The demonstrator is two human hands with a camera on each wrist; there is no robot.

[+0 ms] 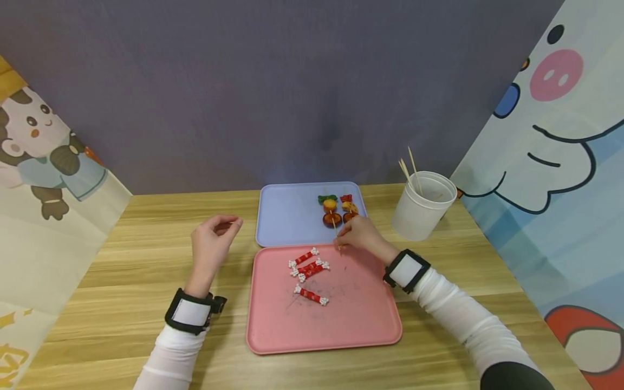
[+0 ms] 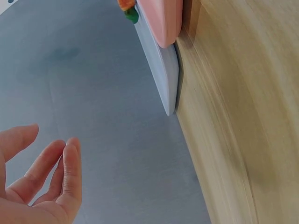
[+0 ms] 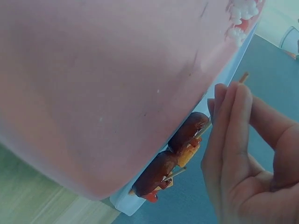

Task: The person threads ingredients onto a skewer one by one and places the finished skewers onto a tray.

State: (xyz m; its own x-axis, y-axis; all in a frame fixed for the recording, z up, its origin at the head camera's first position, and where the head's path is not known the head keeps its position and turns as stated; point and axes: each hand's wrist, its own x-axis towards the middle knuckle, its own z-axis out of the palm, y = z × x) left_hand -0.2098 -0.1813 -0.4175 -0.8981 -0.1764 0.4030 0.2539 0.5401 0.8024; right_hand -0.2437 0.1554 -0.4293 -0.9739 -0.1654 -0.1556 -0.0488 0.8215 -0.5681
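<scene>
On the pale blue tray (image 1: 287, 216) at the back lie skewers with glossy brown, orange and coloured pieces. My right hand (image 1: 361, 235) pinches the bare stick of the left skewer (image 1: 332, 219), whose brown piece points toward me. A second skewer (image 1: 349, 207), topped in red, lies just right of it, partly behind my fingers. In the right wrist view a stick end (image 3: 244, 77) pokes out past the fingertips. My left hand (image 1: 212, 244) hovers left of the trays, holding nothing, fingers loosely bent; the left wrist view shows thumb and fingers (image 2: 70, 172) apart.
Several red-wrapped pieces with white ends (image 1: 311, 295) lie on the pink tray (image 1: 361, 330), which sits in front of the blue one. A white bucket (image 1: 414, 216) with thin sticks (image 1: 413, 168) stands at the right. Behind the wooden table (image 1: 122, 281) rises a grey wall (image 1: 219, 97).
</scene>
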